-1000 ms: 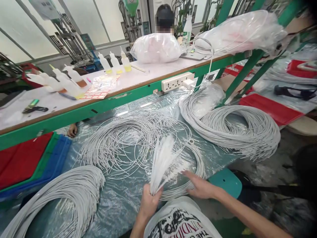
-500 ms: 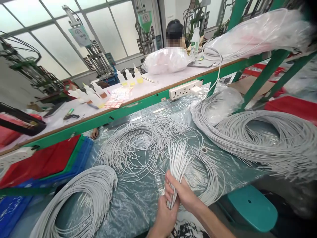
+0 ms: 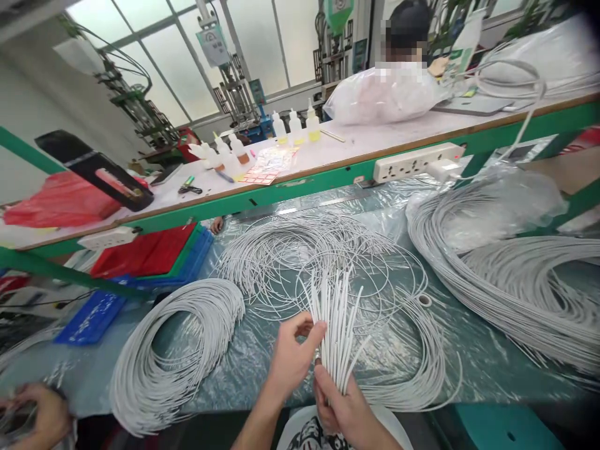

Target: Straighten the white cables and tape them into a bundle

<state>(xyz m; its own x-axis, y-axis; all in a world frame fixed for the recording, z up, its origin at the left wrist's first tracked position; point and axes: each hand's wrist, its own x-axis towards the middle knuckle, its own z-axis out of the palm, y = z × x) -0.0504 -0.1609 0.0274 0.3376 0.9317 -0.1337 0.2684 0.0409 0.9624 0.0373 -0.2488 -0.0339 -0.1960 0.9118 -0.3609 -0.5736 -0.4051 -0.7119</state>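
Observation:
A bundle of thin white cables (image 3: pixel 335 325) stands upright in front of me, its cut ends fanned out at the top. Wrapped round its lower part is my right hand (image 3: pixel 344 403), closed on the cables. My left hand (image 3: pixel 293 353) is at the bundle's left side, thumb against the cables and index finger curled; its other fingers are partly hidden. Behind the bundle lies a loose, tangled heap of white cables (image 3: pixel 267 256). One neat coil of cables (image 3: pixel 135 350) rests to the left, and a smaller coil (image 3: pixel 429 350) lies just right of my hands.
Large cable coils (image 3: pixel 469 294) cover the right side of the plastic-covered table (image 3: pixel 262 387). Red, green and blue bins (image 3: pixel 150 250) stand at the left. A shelf carries squeeze bottles (image 3: pixel 295 128) and a power strip (image 3: pixel 417 162). Another person's hand (image 3: pixel 40 412) is at lower left.
My left hand has moved from the bundle's bottom up to its left side. My right hand now grips lower down, and the cable ends are spread wider. The view has turned left.

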